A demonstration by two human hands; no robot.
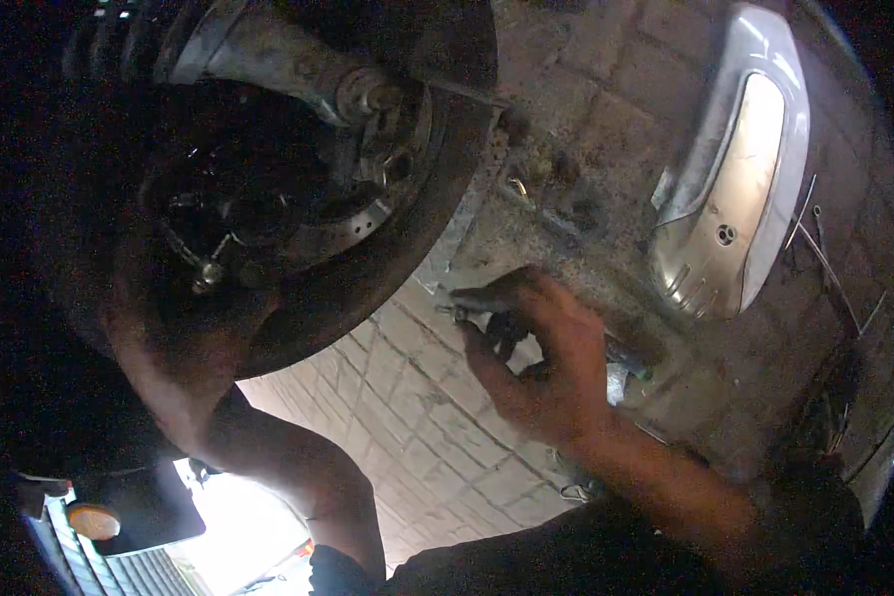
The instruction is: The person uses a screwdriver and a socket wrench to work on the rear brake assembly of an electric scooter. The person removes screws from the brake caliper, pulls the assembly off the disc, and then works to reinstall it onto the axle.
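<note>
My right hand (pixel 551 348) is held in front of the tyre, thumb and forefinger pinched on a small metal piece (pixel 447 311) too blurred to name exactly. Its other fingers curl toward the palm. To the left, my left hand (pixel 184 343) reaches into the dark space at the wheel, and shadow hides its fingers. Just above that hand are thin metal parts with a round bolt-like end (pixel 209 273). The black tyre (pixel 457 179) curves around a metal ring with small holes (pixel 363 224). A grey metal arm (pixel 278 60) crosses above the wheel's centre.
On the stained paving lies a long silver exhaust-like cover (pixel 760 149). Beside it are thin metal rods or tools (pixel 824 253). A small shiny piece (pixel 519 189) lies near the tyre, and a clear plastic scrap (pixel 617 382) behind my right wrist. Bright light glares at lower left, beside an orange reflector (pixel 94 521).
</note>
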